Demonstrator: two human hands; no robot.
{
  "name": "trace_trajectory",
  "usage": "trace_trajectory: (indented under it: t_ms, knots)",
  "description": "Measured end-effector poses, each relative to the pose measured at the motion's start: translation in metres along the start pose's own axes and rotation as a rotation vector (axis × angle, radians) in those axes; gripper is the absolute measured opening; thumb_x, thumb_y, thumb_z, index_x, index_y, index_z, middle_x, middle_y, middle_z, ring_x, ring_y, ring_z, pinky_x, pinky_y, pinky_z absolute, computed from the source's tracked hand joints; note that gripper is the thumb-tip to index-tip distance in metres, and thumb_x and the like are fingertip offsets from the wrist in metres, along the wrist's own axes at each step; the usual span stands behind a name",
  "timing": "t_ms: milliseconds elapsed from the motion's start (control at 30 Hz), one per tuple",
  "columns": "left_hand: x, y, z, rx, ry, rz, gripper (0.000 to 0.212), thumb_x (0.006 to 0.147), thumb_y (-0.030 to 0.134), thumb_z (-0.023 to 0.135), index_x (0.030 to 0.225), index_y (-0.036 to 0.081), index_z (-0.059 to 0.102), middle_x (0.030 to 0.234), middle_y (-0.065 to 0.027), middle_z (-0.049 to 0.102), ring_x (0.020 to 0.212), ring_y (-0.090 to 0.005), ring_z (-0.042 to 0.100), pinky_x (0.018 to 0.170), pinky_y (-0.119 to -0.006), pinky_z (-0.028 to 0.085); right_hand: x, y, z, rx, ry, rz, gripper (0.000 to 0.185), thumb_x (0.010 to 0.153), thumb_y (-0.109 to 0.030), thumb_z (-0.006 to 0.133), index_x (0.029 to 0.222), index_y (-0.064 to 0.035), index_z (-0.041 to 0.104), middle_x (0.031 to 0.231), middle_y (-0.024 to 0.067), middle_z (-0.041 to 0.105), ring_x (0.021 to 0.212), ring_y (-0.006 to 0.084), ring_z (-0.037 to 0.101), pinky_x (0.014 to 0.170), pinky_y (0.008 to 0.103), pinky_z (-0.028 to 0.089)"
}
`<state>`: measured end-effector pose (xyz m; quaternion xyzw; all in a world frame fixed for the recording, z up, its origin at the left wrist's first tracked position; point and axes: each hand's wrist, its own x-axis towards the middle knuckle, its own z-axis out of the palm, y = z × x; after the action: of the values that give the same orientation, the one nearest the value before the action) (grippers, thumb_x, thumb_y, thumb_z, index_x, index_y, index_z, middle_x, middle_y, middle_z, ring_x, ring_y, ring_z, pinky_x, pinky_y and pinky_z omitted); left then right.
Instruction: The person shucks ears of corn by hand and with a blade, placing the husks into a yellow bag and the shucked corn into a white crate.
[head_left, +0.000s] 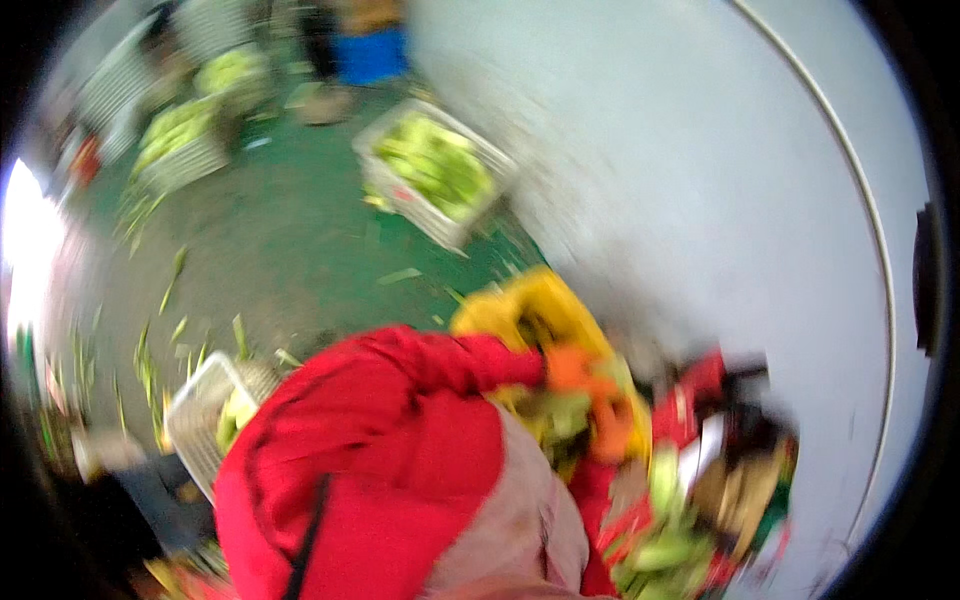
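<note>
Motion blur softens the whole head view. My left hand (571, 367), in an orange glove, reaches from a red sleeve over a yellow plastic crate (581, 304). Close beside it, low inside the same crate, is my right hand (613, 429), also orange-gloved. Pale green leafy produce (564, 416) lies between and below the two gloves. Whether either hand grips it is lost in the blur. The fingers cannot be made out. My red jacket and a pinkish-grey garment cover the lower middle of the view.
Beyond the yellow crate, a white plastic crate (439, 217) of green vegetables stands against the pale wall (675, 165). Another white crate (196, 427) is left of me. Scattered leaves (176, 277) litter the green floor (300, 202). A red-and-brown heap (739, 487) with green produce lies at right.
</note>
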<state>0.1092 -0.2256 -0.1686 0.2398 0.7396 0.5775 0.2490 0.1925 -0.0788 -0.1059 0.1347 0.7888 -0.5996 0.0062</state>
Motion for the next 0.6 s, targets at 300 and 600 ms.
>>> trace_trajectory:
  t_ms: [300, 600]
  knots:
    - [-0.010, 0.053, -0.045, -0.420, -0.214, 0.104, 0.051, 0.093, 0.047, 0.053, 0.119, 0.004, 0.059, 0.104, -0.0039, 0.064, 0.092, -0.0107, 0.058, 0.080, -0.027, 0.049, 0.004, -0.024, -0.001, 0.451, 0.014, 0.050, 0.010, 0.080, -0.004, 0.059, 0.087, 0.0027, 0.061, 0.076, 0.0077, 0.062, 0.062, 0.0185, 0.061, 0.052, 0.0317, 0.053]
    - [0.031, 0.044, -0.017, -0.659, -0.177, 0.150, 0.047, 0.092, 0.041, 0.060, 0.118, 0.003, 0.059, 0.103, -0.0033, 0.065, 0.089, -0.0129, 0.060, 0.081, -0.029, 0.049, -0.004, -0.018, 0.008, 1.026, 0.181, -0.061, 0.022, 0.082, -0.003, 0.052, 0.102, 0.0040, 0.060, 0.085, 0.0107, 0.064, 0.065, 0.0230, 0.064, 0.052, 0.0382, 0.057]
